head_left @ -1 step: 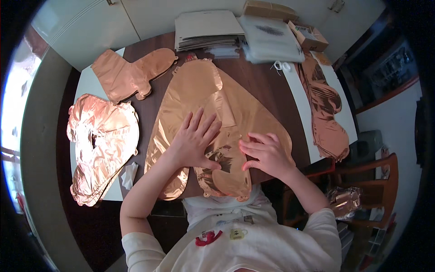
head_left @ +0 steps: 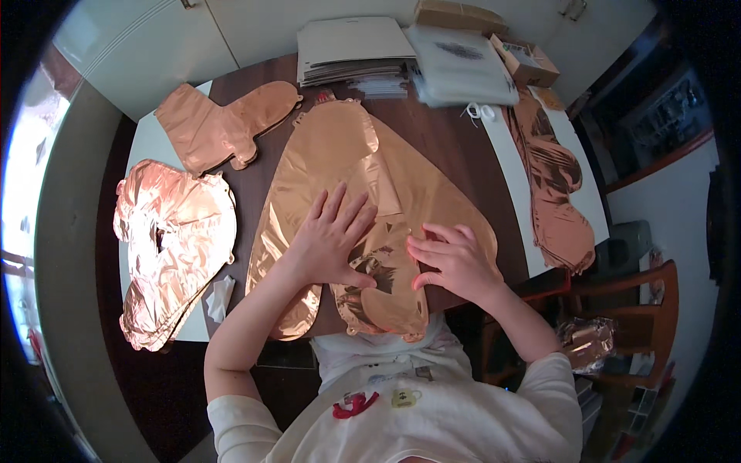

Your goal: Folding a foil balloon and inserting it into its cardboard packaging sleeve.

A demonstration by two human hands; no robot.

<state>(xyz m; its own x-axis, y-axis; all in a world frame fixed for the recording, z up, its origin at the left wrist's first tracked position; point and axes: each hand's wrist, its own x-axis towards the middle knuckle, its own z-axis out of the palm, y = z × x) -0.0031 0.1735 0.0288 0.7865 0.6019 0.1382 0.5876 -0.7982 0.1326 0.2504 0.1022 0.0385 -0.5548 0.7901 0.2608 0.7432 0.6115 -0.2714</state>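
Note:
A large flat rose-gold foil balloon [head_left: 436, 181], deflated, lies in the middle of the table, partly folded over itself. My left hand [head_left: 328, 243] rests flat on it with fingers spread. To the right, my right hand [head_left: 457, 262] touches the foil by a folded section [head_left: 397, 312], its fingers loosely bent and thumb apart, holding nothing that I can see. That folded section reaches the near table edge, its surface shiny and creased. A small red thing [head_left: 325, 96] shows at the balloon's far end.
More flat foil balloons lie at the far left [head_left: 220, 127], the near left [head_left: 177, 239] and the right [head_left: 559, 193]. Along the back are stacked cardboard sheets [head_left: 355, 46], clear plastic bags [head_left: 463, 65], a small open box [head_left: 529, 62] and white string [head_left: 482, 113]. A wooden chair [head_left: 660, 324] stands right.

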